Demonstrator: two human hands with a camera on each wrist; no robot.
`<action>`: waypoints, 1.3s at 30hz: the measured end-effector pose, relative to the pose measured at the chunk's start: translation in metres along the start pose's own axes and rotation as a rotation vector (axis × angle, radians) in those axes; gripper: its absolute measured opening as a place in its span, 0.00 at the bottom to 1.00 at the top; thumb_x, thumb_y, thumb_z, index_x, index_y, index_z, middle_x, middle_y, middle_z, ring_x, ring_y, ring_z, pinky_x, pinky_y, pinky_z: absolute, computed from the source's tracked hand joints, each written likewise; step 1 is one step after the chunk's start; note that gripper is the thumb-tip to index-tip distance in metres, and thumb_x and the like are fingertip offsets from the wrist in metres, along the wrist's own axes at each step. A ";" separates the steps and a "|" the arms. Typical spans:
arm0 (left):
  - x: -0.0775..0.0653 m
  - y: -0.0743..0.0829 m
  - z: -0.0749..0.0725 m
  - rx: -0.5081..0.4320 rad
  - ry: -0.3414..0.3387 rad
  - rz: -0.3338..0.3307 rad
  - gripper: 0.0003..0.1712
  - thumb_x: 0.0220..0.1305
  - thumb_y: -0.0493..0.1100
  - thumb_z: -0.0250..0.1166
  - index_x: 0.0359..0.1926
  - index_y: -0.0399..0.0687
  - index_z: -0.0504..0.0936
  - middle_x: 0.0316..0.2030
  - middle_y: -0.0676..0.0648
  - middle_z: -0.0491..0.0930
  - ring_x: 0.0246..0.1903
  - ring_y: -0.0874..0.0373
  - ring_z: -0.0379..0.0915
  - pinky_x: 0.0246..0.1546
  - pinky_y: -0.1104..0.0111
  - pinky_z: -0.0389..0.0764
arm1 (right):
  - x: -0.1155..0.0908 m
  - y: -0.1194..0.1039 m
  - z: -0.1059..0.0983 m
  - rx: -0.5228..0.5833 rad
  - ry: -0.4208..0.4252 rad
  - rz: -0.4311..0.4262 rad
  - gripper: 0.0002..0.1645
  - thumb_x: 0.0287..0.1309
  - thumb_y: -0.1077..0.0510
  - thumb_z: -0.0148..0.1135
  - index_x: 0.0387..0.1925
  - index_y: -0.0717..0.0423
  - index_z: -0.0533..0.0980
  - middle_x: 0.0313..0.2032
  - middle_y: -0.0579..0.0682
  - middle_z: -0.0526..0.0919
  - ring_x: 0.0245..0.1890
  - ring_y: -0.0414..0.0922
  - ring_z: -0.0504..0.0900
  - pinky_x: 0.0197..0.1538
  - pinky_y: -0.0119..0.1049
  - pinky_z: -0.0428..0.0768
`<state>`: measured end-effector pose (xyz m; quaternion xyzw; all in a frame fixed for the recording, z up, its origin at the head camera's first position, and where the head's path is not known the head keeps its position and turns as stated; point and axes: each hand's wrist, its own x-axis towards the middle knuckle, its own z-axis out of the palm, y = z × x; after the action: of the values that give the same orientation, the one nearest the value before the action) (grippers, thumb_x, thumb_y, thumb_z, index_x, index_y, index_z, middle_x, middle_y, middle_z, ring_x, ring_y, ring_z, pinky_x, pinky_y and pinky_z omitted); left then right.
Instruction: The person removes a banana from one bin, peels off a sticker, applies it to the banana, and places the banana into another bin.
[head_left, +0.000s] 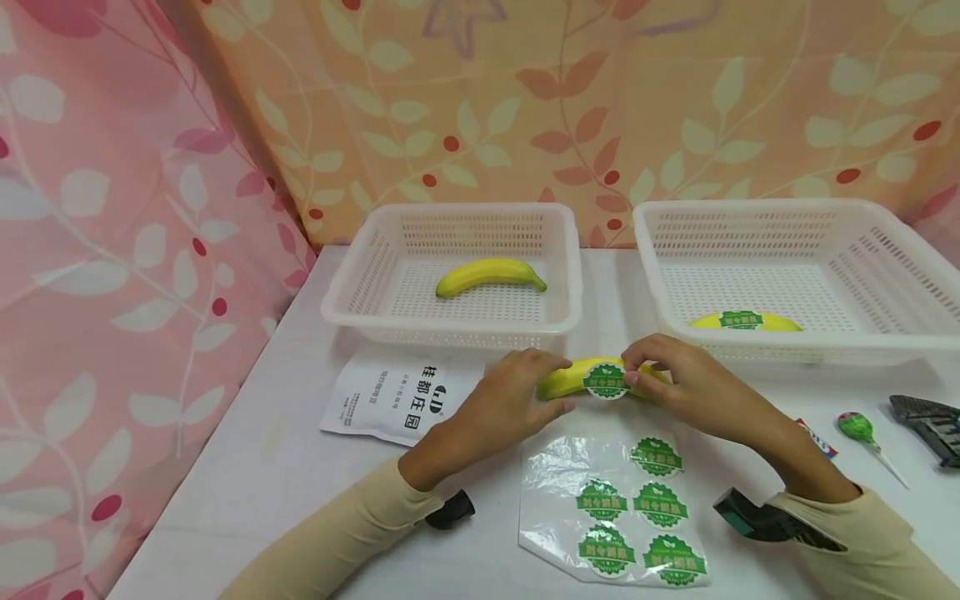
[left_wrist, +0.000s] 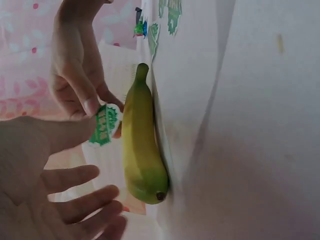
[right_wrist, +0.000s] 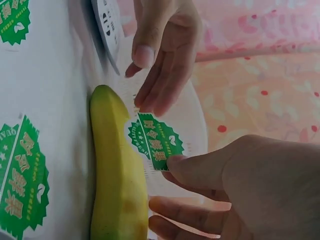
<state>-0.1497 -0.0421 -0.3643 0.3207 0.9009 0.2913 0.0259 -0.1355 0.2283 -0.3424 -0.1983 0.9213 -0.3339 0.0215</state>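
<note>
A yellow banana [head_left: 557, 383] with a greenish end lies on the white table in front of the baskets. Between thumb and finger my right hand [head_left: 693, 383] pinches a round green-and-white sticker [right_wrist: 154, 141] by its edge, just above the banana's side; whether it touches the peel I cannot tell. My left hand [head_left: 506, 396] is at the banana's left end, fingers apart and holding nothing. Nearer me lies a clear sticker sheet [head_left: 551, 479] with several green stickers. In the right basket [head_left: 757, 342] a banana [head_left: 780, 322] bears a similar sticker.
The left basket [head_left: 450, 327] holds a plain banana [head_left: 487, 273]. A white printed pouch [head_left: 367, 400] lies left of the hands. To the right are a small red-and-blue wrapper [head_left: 817, 437], a green lollipop [head_left: 858, 427] and a black packet [head_left: 930, 425].
</note>
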 end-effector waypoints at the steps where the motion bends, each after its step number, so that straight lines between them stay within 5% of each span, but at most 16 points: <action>1: 0.002 0.001 0.001 0.008 -0.039 -0.011 0.35 0.70 0.55 0.73 0.73 0.51 0.76 0.69 0.49 0.77 0.67 0.54 0.72 0.68 0.59 0.74 | 0.001 0.001 0.000 0.011 -0.005 0.015 0.02 0.71 0.60 0.67 0.42 0.50 0.82 0.51 0.51 0.83 0.54 0.53 0.80 0.61 0.64 0.80; 5: 0.012 0.005 0.002 0.046 -0.198 -0.024 0.48 0.70 0.62 0.71 0.82 0.52 0.63 0.77 0.48 0.65 0.75 0.53 0.63 0.74 0.55 0.67 | 0.003 0.008 0.000 0.040 -0.025 0.085 0.04 0.74 0.58 0.65 0.44 0.54 0.82 0.54 0.57 0.82 0.54 0.57 0.82 0.54 0.59 0.84; 9: 0.024 0.007 0.005 0.071 -0.257 0.005 0.53 0.71 0.65 0.68 0.84 0.52 0.55 0.80 0.48 0.61 0.79 0.51 0.56 0.77 0.51 0.62 | 0.005 0.013 -0.001 0.064 -0.033 0.145 0.11 0.76 0.53 0.64 0.49 0.56 0.83 0.55 0.60 0.82 0.49 0.56 0.85 0.45 0.45 0.85; 15: 0.043 0.011 0.009 0.127 -0.247 0.027 0.49 0.74 0.64 0.65 0.84 0.50 0.56 0.77 0.44 0.67 0.76 0.43 0.63 0.72 0.47 0.69 | 0.007 0.015 0.003 0.070 -0.009 0.158 0.11 0.75 0.52 0.65 0.47 0.55 0.84 0.50 0.55 0.84 0.48 0.51 0.83 0.45 0.40 0.82; 20: 0.054 0.011 0.012 0.132 -0.236 0.018 0.44 0.74 0.61 0.66 0.81 0.49 0.62 0.72 0.45 0.74 0.70 0.48 0.71 0.66 0.50 0.76 | 0.008 0.015 0.006 0.065 0.002 0.159 0.11 0.75 0.53 0.66 0.46 0.56 0.85 0.49 0.55 0.84 0.50 0.52 0.82 0.49 0.43 0.82; 30: 0.056 0.010 0.013 0.109 -0.206 0.006 0.36 0.73 0.52 0.71 0.77 0.51 0.71 0.63 0.47 0.80 0.58 0.58 0.77 0.61 0.65 0.78 | 0.008 0.014 0.007 0.056 -0.008 0.161 0.09 0.74 0.53 0.66 0.45 0.55 0.85 0.47 0.54 0.85 0.46 0.50 0.82 0.46 0.42 0.81; 39: 0.056 0.008 0.014 0.102 -0.201 -0.006 0.36 0.72 0.52 0.71 0.76 0.51 0.72 0.58 0.49 0.82 0.56 0.59 0.78 0.59 0.66 0.79 | 0.005 0.010 0.002 0.028 0.003 0.137 0.09 0.71 0.50 0.69 0.43 0.51 0.82 0.50 0.53 0.85 0.52 0.54 0.84 0.50 0.49 0.84</action>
<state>-0.1864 0.0034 -0.3641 0.3464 0.9084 0.2115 0.1009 -0.1437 0.2317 -0.3500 -0.1341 0.9279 -0.3448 0.0455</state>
